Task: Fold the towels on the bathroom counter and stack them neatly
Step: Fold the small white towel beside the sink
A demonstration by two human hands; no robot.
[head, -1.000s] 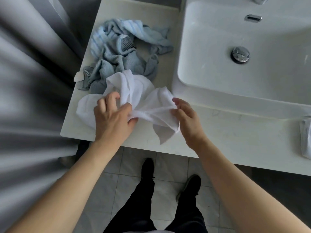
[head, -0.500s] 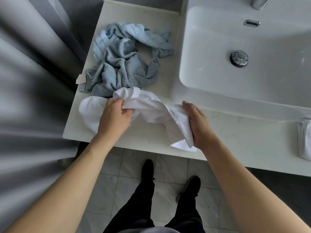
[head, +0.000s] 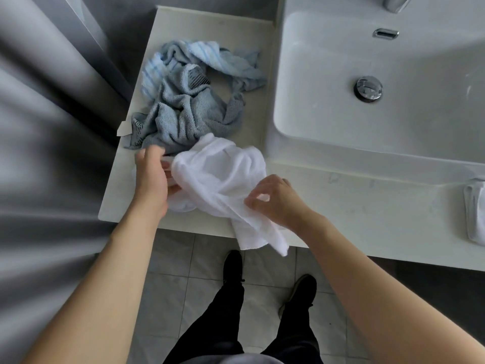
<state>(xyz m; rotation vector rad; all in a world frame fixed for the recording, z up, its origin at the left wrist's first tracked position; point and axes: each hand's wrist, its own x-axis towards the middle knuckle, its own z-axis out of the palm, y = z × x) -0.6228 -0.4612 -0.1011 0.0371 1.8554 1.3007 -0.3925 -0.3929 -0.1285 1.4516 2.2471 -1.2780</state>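
A crumpled white towel (head: 220,177) lies at the counter's (head: 341,206) front edge, one corner hanging over the edge toward the floor. My left hand (head: 151,181) grips its left side with curled fingers. My right hand (head: 275,200) pinches a fold on its right side between thumb and fingertips. Behind it sits a rumpled grey-blue towel (head: 183,116) with a paper tag, tangled with a light blue striped towel (head: 210,56). Another white towel (head: 475,211) is at the right edge of the view, partly cut off.
A white sink basin (head: 380,106) with a chrome drain plug (head: 368,88) fills the upper right. A grey curtain-like surface (head: 39,153) borders the counter on the left. Below are the tiled floor (head: 168,285) and my legs and dark shoes.
The white towel has bunched up toward the middle. My left hand moved to its left side, and my right hand lifted from the hanging corner to pinch a fold higher up.
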